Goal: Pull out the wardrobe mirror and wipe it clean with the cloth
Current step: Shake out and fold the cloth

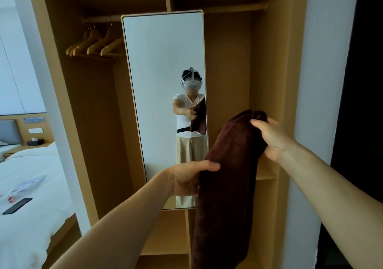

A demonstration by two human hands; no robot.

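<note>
Two items: mirror (163,77) and cloth (228,185).
We list the mirror as standing out at the centre of the wardrobe (269,71), face towards us. It is glass, stiff and fragile, and we judge it best steadied by its frame edge. The cloth hangs long before the mirror's lower right corner and looks soft, limp and light. Our right hand (273,140) bunches its top, fingers curled round. Our left hand (186,177) pinches its side, thumb in front, fingers hidden behind. Hangers (97,42) hang left, with the bed (27,185) beyond.
</note>
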